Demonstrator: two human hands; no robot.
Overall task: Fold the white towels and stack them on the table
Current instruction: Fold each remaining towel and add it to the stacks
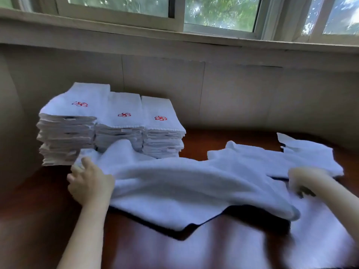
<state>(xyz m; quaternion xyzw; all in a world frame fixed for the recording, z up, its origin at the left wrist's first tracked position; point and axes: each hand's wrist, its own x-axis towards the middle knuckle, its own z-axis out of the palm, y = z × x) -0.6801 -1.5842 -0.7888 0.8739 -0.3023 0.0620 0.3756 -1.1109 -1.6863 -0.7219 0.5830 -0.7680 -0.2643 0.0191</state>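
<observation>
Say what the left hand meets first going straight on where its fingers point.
Likely the leftmost stack of folded towels, just beyond the left hand gripping the loose towel; depth is unclear.

The large white terry-cloth towel [184,183] looks soft, thick and matt, with a fuzzy nap. The three stacks of folded white cloth towels [116,123] show the same matt pile, a ribbed woven band along the top edges and red stitched flower emblems [160,118]. The dark reddish-brown wooden table [204,144] beneath is smooth and highly glossy, mirroring the pale cloth, while the beige panelled wall [242,90] behind is flat and matt.
</observation>
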